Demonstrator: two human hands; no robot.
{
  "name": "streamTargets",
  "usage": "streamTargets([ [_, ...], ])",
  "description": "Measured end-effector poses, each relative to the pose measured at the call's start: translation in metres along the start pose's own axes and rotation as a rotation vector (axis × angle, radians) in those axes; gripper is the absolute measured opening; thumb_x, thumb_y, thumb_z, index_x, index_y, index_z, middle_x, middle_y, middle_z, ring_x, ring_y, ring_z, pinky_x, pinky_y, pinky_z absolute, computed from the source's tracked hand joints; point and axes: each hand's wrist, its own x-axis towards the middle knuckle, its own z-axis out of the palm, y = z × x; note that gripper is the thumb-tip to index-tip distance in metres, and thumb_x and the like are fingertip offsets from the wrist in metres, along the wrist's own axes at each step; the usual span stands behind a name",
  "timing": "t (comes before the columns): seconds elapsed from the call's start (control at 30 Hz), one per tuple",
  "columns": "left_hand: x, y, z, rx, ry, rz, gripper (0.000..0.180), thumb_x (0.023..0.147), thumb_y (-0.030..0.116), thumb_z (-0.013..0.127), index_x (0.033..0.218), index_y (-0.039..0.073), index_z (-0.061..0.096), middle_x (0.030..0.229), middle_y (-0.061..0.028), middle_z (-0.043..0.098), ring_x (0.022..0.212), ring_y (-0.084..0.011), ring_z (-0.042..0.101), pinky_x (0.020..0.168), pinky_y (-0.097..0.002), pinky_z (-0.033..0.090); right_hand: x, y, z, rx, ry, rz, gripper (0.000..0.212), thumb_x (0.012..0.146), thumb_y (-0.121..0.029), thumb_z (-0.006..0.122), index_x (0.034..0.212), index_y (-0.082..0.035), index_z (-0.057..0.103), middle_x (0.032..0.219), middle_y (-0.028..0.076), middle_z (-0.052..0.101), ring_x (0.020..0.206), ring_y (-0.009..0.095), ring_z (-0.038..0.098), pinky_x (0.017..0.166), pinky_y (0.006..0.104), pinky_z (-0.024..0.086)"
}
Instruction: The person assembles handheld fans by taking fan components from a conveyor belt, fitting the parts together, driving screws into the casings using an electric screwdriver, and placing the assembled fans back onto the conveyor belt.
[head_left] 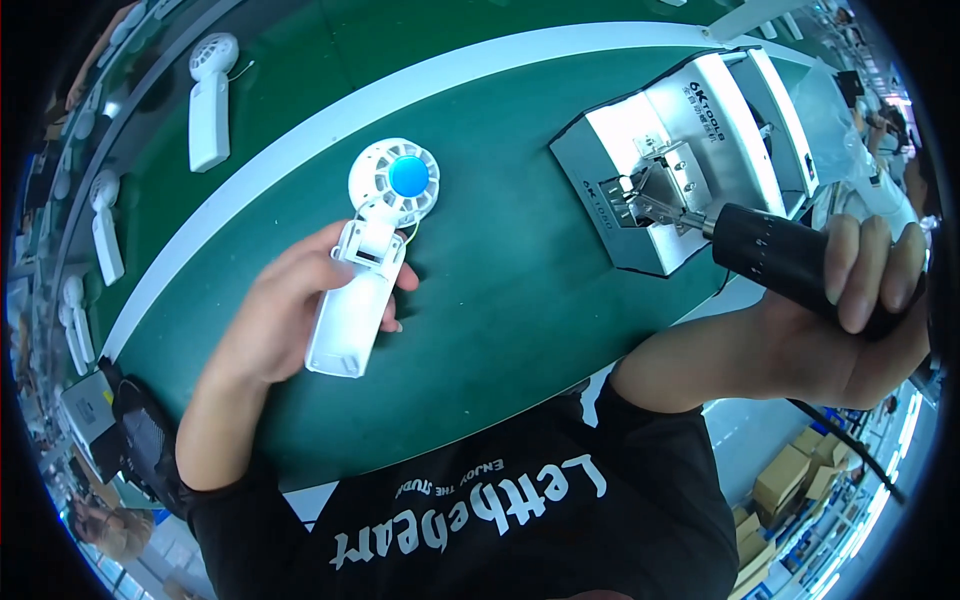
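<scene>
Head view: left hand (295, 285) cups fan (357, 302), right hand (845, 350) clasps screwdriver (772, 255).

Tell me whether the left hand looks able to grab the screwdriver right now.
Probably not as things stand: the left hand is holding the white fan, and the right hand already has its fingers around the screwdriver.

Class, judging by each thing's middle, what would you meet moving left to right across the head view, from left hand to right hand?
Left hand, white handheld fan, silver machine, black electric screwdriver, right hand.
</scene>
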Motion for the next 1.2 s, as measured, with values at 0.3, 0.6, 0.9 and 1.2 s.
streamTargets([
  [0.3, 0.012, -0.042, 0.013, 0.301, -0.071, 0.152, 0.027, 0.099, 0.019, 0.049, 0.118, 0.000, 0.045, 0.095, -0.0085, 0.062, 0.075, -0.0126, 0.061, 0.067, -0.0264, 0.052, 0.001, 0.043, 0.024, -0.545, -0.001, -0.015, 0.014, 0.094, -0.013, 0.047, 0.084, -0.003, 0.046, 0.066, -0.001, 0.040, 0.046, 0.006, 0.036, 0.049, 0.0240, 0.033],
  [0.6, 0.018, -0.057, -0.005, 0.245, -0.102, 0.294, 0.026, 0.099, 0.023, 0.047, 0.111, 0.000, 0.042, 0.087, -0.0064, 0.060, 0.071, -0.0118, 0.060, 0.062, -0.0272, 0.050, -0.036, 0.047, 0.062, 0.380, -0.019, 0.225, 0.016, 0.088, -0.009, 0.056, 0.077, -0.010, 0.044, 0.061, -0.001, 0.044, 0.048, 0.006, 0.046, 0.050, 0.0221, 0.040],
  [0.9, 0.005, -0.058, -0.008, 0.323, -0.084, 0.353, 0.025, 0.099, 0.022, 0.047, 0.107, -0.001, 0.042, 0.082, -0.0084, 0.059, 0.068, -0.0139, 0.060, 0.060, -0.0297, 0.050, -0.066, 0.059, 0.118, 0.162, -0.061, 0.157, 0.017, 0.088, -0.013, 0.057, 0.078, -0.012, 0.044, 0.064, -0.002, 0.044, 0.047, 0.007, 0.047, 0.051, 0.0222, 0.043],
  [1.2, 0.002, -0.059, -0.010, 0.345, -0.079, 0.328, 0.024, 0.099, 0.019, 0.047, 0.107, -0.003, 0.043, 0.075, -0.0083, 0.059, 0.066, -0.0151, 0.059, 0.058, -0.0308, 0.049, -0.071, 0.061, 0.116, 0.201, -0.111, 0.147, 0.022, 0.089, -0.015, 0.057, 0.074, -0.013, 0.042, 0.065, -0.002, 0.043, 0.048, 0.007, 0.047, 0.052, 0.0222, 0.041],
])
